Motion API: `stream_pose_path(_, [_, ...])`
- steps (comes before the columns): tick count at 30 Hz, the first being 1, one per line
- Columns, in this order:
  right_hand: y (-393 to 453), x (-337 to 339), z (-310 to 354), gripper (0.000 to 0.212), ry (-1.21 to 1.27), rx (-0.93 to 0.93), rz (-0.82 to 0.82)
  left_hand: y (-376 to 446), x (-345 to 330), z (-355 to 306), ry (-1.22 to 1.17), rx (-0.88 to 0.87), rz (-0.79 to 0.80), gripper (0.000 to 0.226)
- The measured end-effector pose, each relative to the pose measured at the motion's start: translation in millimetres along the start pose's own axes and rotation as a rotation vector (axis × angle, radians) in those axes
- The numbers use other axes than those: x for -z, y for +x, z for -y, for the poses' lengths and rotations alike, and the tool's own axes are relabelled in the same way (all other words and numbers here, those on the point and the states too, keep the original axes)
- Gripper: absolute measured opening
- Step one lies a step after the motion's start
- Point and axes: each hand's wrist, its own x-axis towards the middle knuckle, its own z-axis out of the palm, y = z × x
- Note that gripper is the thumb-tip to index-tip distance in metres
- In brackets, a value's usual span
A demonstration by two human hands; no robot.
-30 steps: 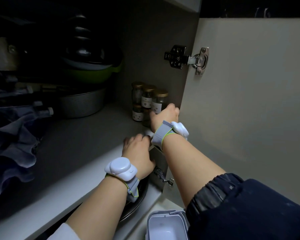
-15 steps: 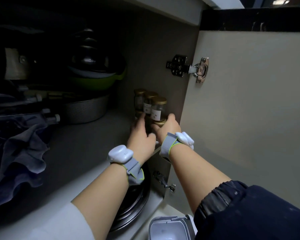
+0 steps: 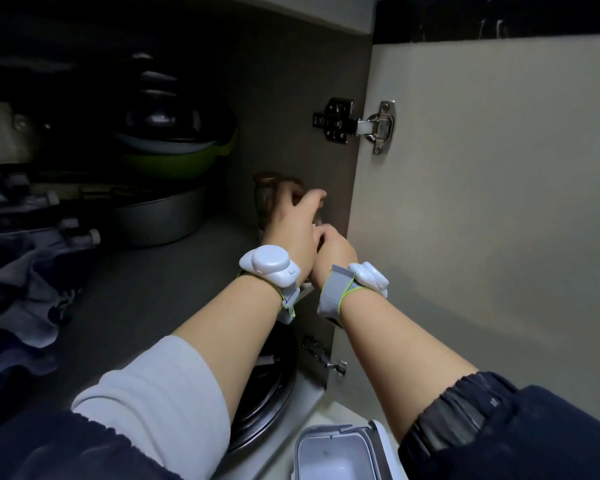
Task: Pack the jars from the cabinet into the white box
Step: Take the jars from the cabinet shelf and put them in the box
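Observation:
Small glass jars with gold lids stand stacked in the cabinet's far right corner. Only one jar [image 3: 266, 192] shows clearly; my hands hide the others. My left hand [image 3: 293, 221] reaches over the stack, its fingers curled around an upper jar. My right hand [image 3: 335, 252] is just below and to the right, closed low against the stack on a jar that is mostly hidden. The white box [image 3: 333, 453] stands open at the bottom edge of the view, below the shelf, with nothing visible inside.
The open cabinet door [image 3: 482, 220] is close on the right, with its hinge [image 3: 355, 126] above my hands. A grey pan [image 3: 160, 220] and a stacked green pot [image 3: 177, 161] stand at the shelf's back left, crumpled dark cloth [image 3: 21, 299] lies at left, and round metal lids [image 3: 267, 403] sit below the shelf.
Both hands have pushed deeper into the corner. My left hand rose from the shelf edge onto the jars and now covers most of them. The view has moved closer.

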Motion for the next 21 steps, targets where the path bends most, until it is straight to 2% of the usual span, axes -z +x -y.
stream_pose_path(4, [-10, 3, -6, 0.021, -0.007, 0.015, -0.012, -10, 9, -7, -0.065, 0.063, 0.037, 0.050])
stream_pose_path(7, [-26, 7, -10, 0.028, 0.051, 0.060, -0.091, -28, 19, -19, -0.075, 0.027, 0.029, 0.052])
stream_pose_path(11, [-68, 17, -28, 0.013, 0.181, 0.135, -0.142, -72, 16, -37, -0.169, 0.004, -0.029, 0.056])
stream_pose_path(13, [-92, 18, -48, 0.015, 0.216, 0.139, -0.143, -101, 5, -42, -0.189, 0.013, -0.010, 0.059])
stream_pose_path(21, [-154, -3, -126, 0.013, 0.297, -0.067, -0.026, -186, -42, -25, -0.312, 0.138, 0.164, 0.070])
